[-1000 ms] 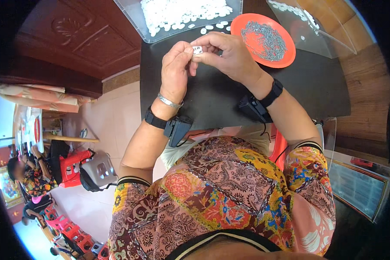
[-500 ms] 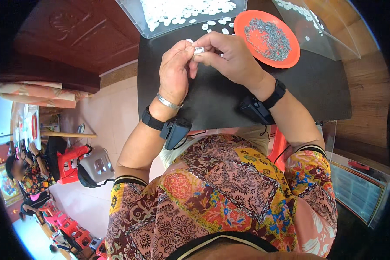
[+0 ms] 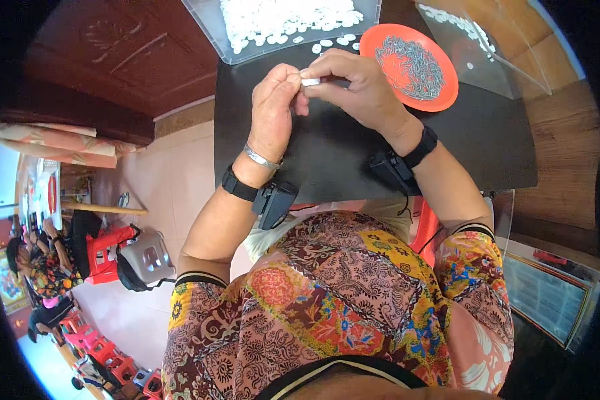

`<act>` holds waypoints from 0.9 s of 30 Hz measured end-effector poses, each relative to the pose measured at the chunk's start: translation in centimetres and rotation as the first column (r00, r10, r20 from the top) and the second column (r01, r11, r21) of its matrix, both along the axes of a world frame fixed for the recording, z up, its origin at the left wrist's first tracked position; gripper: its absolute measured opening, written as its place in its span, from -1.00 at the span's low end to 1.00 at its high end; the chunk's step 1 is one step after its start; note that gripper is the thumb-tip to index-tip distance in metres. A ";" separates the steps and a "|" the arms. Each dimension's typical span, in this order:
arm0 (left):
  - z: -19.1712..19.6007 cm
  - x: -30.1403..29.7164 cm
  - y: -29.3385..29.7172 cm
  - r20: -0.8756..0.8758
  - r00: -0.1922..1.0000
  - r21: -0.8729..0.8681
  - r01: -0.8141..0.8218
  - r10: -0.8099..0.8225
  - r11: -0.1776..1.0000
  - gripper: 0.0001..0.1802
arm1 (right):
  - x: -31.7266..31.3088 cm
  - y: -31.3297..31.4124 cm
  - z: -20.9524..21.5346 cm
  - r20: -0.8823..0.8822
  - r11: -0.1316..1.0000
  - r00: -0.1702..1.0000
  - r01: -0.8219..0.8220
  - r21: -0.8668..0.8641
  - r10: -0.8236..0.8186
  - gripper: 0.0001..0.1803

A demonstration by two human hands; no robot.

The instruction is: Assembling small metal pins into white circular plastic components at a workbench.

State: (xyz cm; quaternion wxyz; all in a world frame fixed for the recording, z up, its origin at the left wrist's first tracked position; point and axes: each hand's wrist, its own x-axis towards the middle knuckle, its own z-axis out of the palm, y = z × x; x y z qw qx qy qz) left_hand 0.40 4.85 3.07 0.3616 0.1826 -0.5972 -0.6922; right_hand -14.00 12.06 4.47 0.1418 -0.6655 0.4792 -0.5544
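Centrally, a small, white, oblong plastic piece (image 3: 311,82) is being held above a dark, smooth counter (image 3: 327,153). The right hand (image 3: 357,87) is pinching it between thumb and index finger, the fingers standing only as far apart as the piece requires. The left hand (image 3: 273,100) is bringing its bunched, nearly closed fingers to the piece's left end; whether they are also gripping something smaller, one cannot tell. Beyond the hands, a clear, straight-walled plastic bin (image 3: 210,23) is containing a heap of white, rounded pieces (image 3: 283,17), while several loose white pieces (image 3: 326,43) are lying just outside it. To the right, a round, orange-red plate (image 3: 450,80) is carrying many slender, grey, metallic pins (image 3: 423,77).
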 end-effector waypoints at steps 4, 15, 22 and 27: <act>0.0 -0.5 0.2 -0.037 0.999 -0.005 0.000 0.000 1.000 -0.82 | -0.6 0.0 0.0 -0.114 0.997 0.992 0.046 -0.063 -0.053 -0.81; -0.5 0.0 -0.8 -0.045 0.993 0.085 0.116 -0.112 0.990 -0.81 | -0.3 1.3 3.7 -0.436 0.964 0.861 0.220 -0.146 -0.262 -0.82; -0.5 0.4 -2.4 0.000 0.994 0.059 -0.107 0.107 0.993 -0.83 | -11.4 4.8 14.6 -0.485 0.605 0.417 0.720 -0.340 -0.769 -0.81; -1.4 0.4 -4.0 -0.054 0.979 0.158 -0.188 0.198 0.969 -0.84 | -13.8 3.7 12.7 -0.434 0.547 0.333 0.535 -0.644 -0.837 -0.83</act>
